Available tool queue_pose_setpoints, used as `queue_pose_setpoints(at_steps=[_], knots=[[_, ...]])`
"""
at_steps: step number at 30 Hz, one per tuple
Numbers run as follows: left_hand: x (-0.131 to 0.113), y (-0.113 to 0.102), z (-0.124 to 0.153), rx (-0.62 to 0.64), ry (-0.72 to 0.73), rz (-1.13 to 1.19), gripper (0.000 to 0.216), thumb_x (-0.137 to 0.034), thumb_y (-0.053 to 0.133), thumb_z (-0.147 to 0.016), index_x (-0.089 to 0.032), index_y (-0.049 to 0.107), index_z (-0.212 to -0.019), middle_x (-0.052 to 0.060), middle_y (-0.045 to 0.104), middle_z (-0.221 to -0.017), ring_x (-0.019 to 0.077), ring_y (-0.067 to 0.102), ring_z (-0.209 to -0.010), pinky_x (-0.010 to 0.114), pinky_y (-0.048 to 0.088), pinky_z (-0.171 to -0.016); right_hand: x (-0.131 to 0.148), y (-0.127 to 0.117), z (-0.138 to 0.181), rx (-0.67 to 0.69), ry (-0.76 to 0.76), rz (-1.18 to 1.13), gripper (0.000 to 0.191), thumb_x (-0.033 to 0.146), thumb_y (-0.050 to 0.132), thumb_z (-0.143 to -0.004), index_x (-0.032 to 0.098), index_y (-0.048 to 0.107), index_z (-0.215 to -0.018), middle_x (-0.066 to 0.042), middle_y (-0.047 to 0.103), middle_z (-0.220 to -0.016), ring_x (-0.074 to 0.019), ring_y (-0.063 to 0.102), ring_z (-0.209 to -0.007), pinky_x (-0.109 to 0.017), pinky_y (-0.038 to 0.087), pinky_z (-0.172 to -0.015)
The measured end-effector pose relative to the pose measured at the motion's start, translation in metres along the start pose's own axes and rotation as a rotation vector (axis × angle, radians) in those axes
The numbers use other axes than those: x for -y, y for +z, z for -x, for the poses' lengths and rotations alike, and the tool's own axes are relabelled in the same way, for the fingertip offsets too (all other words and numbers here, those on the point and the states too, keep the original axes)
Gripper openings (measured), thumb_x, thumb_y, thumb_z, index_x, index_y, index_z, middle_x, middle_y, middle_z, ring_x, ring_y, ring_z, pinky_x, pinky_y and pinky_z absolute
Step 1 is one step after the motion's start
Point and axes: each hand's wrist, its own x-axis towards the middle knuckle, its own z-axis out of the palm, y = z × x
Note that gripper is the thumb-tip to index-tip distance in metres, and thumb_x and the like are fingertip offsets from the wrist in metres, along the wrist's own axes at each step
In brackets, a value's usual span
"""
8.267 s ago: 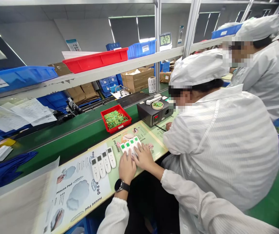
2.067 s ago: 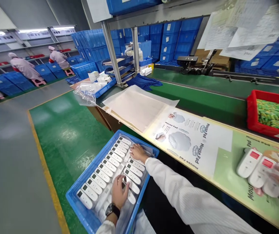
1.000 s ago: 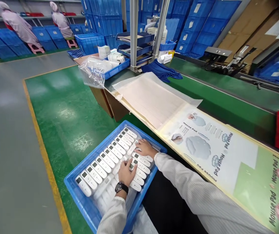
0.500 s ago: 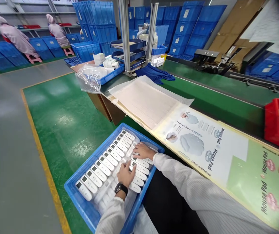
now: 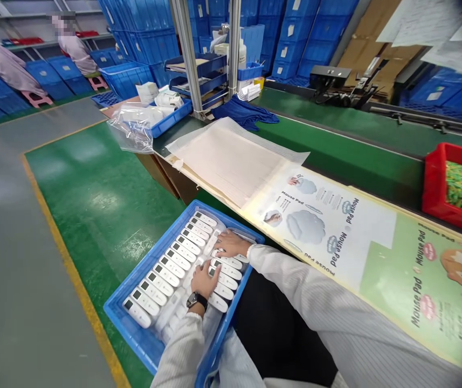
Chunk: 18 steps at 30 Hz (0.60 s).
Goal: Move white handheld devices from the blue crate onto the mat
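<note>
A blue plastic bin [image 5: 111, 307] holds white handheld devices with small dark screens, set in clear plastic trays. One long row of these devices [image 5: 171, 265] lines the left side; a shorter row [image 5: 223, 288] lies on the right. My left hand [image 5: 204, 279], with a black watch on its wrist, has its fingers closed at the screen end of a device in the right row. Just beyond it, my right hand [image 5: 231, 244] curls over the upper devices of that row, its fingers on a device end. My hands partly cover the devices beneath them.
A workbench with printed mouse pad sheets [image 5: 305, 226] and a pale sheet stack [image 5: 231, 161] runs along the right. A red bin [image 5: 435, 183] of green-yellow pieces stands on the green conveyor [image 5: 336, 129]. Two people sit far left by blue bins. Metal posts [image 5: 188, 59] rise behind.
The whole view has shifted slightly, so the bench and background sit further left and higher. Both hands stay over the right row of devices, with only small finger movement.
</note>
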Motion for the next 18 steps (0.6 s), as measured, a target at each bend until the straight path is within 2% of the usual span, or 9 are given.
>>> queue_pose_setpoints(at_steps=[3, 5, 12, 18], knots=[[-0.001, 0.001, 0.000, -0.005, -0.008, 0.000, 0.069, -0.077, 0.038, -0.090, -0.032, 0.055, -0.140, 0.016, 0.062, -0.126, 0.0368, 0.059, -0.120, 0.048, 0.048, -0.095, 0.001, 0.000, 0.002, -0.008, -0.009, -0.007, 0.049, 0.065, 0.050, -0.097, 0.034, 0.067, -0.131, -0.014, 0.064, -0.126, -0.0333, 0.054, -0.115, -0.056, 0.034, -0.103], [-0.001, 0.002, 0.000, -0.006, -0.004, 0.013, 0.067, -0.076, 0.039, -0.090, -0.031, 0.056, -0.138, 0.015, 0.064, -0.125, 0.0348, 0.060, -0.120, 0.046, 0.049, -0.094, 0.002, -0.001, 0.004, -0.015, -0.014, -0.011, 0.048, 0.067, 0.052, -0.096, 0.036, 0.069, -0.129, -0.012, 0.065, -0.125, -0.0328, 0.054, -0.115, -0.055, 0.034, -0.103], [0.009, -0.006, -0.004, 0.041, 0.069, 0.067, 0.063, -0.074, 0.042, -0.092, -0.026, 0.054, -0.132, 0.012, 0.067, -0.122, 0.0267, 0.065, -0.115, 0.037, 0.049, -0.095, 0.004, -0.006, 0.005, -0.039, -0.010, -0.022, 0.046, 0.065, 0.050, -0.097, 0.031, 0.076, -0.113, -0.012, 0.067, -0.119, -0.0297, 0.055, -0.106, -0.050, 0.036, -0.100], [0.006, -0.006, -0.005, 0.067, 0.040, 0.027, 0.063, -0.074, 0.042, -0.092, -0.024, 0.056, -0.129, 0.014, 0.065, -0.127, 0.0291, 0.066, -0.113, 0.039, 0.050, -0.091, 0.007, -0.005, -0.005, 0.008, -0.019, -0.009, 0.044, 0.065, 0.053, -0.095, 0.036, 0.075, -0.120, -0.011, 0.069, -0.118, -0.0286, 0.059, -0.104, -0.048, 0.036, -0.097]])
